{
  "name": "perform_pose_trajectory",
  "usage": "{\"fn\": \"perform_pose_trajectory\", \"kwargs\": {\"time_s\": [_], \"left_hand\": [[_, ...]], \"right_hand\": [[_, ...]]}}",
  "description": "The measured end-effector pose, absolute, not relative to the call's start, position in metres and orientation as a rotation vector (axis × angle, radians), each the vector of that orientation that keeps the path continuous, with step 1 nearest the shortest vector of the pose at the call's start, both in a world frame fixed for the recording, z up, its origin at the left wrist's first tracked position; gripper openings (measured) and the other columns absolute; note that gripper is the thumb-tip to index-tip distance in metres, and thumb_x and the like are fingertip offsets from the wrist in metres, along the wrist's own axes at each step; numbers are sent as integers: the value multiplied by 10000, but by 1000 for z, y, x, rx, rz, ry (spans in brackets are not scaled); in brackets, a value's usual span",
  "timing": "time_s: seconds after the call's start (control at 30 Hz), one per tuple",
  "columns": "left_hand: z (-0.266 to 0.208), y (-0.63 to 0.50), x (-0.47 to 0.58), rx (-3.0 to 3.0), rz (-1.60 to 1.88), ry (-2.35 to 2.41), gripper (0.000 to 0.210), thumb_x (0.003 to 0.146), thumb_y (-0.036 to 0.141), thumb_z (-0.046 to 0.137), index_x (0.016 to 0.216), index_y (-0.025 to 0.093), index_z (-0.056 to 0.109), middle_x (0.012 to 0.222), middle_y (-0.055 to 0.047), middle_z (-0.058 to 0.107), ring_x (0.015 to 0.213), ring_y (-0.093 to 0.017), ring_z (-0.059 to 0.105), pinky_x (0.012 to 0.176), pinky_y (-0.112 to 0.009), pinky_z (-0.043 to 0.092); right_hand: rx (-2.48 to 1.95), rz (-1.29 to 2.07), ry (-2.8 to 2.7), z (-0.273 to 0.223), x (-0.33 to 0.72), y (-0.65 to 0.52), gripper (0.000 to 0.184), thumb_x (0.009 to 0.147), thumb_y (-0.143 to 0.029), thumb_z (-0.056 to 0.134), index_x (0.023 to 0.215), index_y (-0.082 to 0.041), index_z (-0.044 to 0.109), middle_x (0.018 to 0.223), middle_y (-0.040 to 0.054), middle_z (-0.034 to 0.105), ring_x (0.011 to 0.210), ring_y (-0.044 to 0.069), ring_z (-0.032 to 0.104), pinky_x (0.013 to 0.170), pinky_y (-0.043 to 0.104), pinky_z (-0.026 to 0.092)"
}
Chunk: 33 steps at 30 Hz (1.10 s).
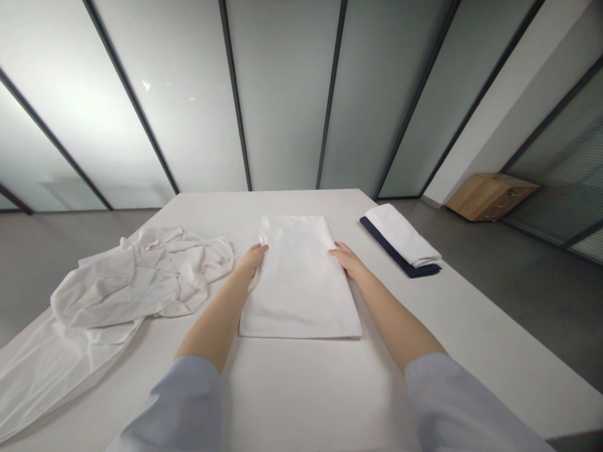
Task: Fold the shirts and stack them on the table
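Observation:
A folded white cloth (301, 282) lies flat in front of me as a neat rectangle, its near edge straight. My left hand (255, 258) grips its left edge, thumb uppermost and the other fingers partly hidden at the side. On the opposite edge, my right hand (347, 257) pinches the fabric with its thumb over the top. Both hands hold the cloth a little beyond its middle. Its kind of garment, if any, cannot be told from the folded shape.
Rumpled white fabric (141, 276) is heaped on the left, one long part trailing toward the near left. At right, a folded white cloth (400, 232) rests on a dark navy folded one (417, 271) by the edge of the white table (311, 395). A wooden cabinet (490, 196) stands beyond.

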<state>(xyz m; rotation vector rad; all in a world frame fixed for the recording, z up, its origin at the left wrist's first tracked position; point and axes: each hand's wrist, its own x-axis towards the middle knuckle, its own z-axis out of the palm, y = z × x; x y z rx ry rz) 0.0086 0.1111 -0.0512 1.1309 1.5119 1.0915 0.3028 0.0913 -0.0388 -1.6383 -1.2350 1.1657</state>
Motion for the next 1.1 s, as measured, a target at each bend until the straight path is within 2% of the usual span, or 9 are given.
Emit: {"fn": "perform_pose_trajectory", "kwargs": {"time_s": [0.1, 0.2, 0.3, 0.4, 0.47, 0.53, 0.77, 1.0, 1.1], "left_hand": [[-50, 112, 9, 1046, 1145, 1509, 507, 837, 204, 456, 1340, 168, 514, 1155, -81, 693, 1025, -202, 665, 887, -331, 532], [-49, 111, 8, 1021, 1221, 1610, 681, 832, 170, 431, 1497, 186, 282, 1284, -83, 620, 1137, -175, 610, 944, -300, 499], [-46, 105, 7, 1005, 1251, 1462, 790, 816, 166, 458, 1533, 253, 138, 1276, -69, 625, 1086, -175, 636, 925, -333, 515], [-41, 97, 5, 973, 1142, 1150, 730, 786, 205, 548, 1480, 252, 325, 1169, -73, 684, 945, -199, 687, 857, -358, 553], [-37, 93, 4, 980, 1041, 1054, 589, 771, 259, 621, 1349, 203, 520, 1124, -94, 701, 917, -209, 690, 830, -335, 561], [-35, 91, 4, 1004, 971, 1049, 520, 748, 285, 682, 1253, 191, 598, 1072, -95, 716, 886, -207, 691, 796, -317, 566], [-37, 94, 3, 1071, 1025, 1176, 603, 644, 149, 705, 1233, 157, 578, 683, 2, 678, 562, -149, 647, 614, -290, 557], [-41, 95, -13, 1071, 903, 1022, 853, 580, 118, 740, 1377, 219, 452, 960, -45, 713, 752, -171, 686, 739, -324, 558], [-44, 100, -18, 1258, 824, 1104, 805, 593, 158, 735, 1358, 179, 486, 952, -50, 714, 788, -182, 679, 774, -334, 541]], "right_hand": [[-1653, 1119, -1254, -39, 302, 90, 659, 802, -216, 490, 1438, -145, 334, 1259, 106, 629, 1005, 203, 652, 816, 292, 528], [-1643, 1080, -1237, -40, 303, 91, 699, 774, -191, 495, 1452, -155, 331, 1265, 92, 628, 1023, 210, 640, 843, 292, 517], [-1575, 1115, -1248, -43, 307, 93, 730, 737, -148, 488, 1453, -194, 350, 1197, 58, 661, 954, 193, 652, 823, 281, 514], [-1509, 1236, -1280, -45, 311, 94, 659, 710, -118, 467, 1361, -218, 484, 995, 22, 708, 775, 164, 656, 731, 265, 518], [-1487, 1315, -1266, -46, 313, 94, 588, 701, -112, 465, 1273, -204, 564, 829, 5, 702, 675, 151, 636, 663, 249, 509], [-1466, 1355, -1240, -45, 314, 92, 553, 689, -109, 484, 1223, -198, 598, 748, -7, 688, 639, 147, 625, 624, 235, 498], [-1431, 1384, -1172, -37, 311, 88, 568, 662, -78, 550, 1219, -177, 594, 742, 11, 703, 638, 161, 646, 624, 253, 514], [-1406, 1409, -1257, -34, 317, 85, 695, 612, -28, 537, 1291, -172, 552, 891, 33, 730, 765, 173, 666, 709, 258, 519], [-1490, 1286, -1431, -35, 321, 90, 662, 618, -25, 538, 1262, -171, 587, 871, 28, 726, 766, 172, 657, 721, 253, 506]]}}
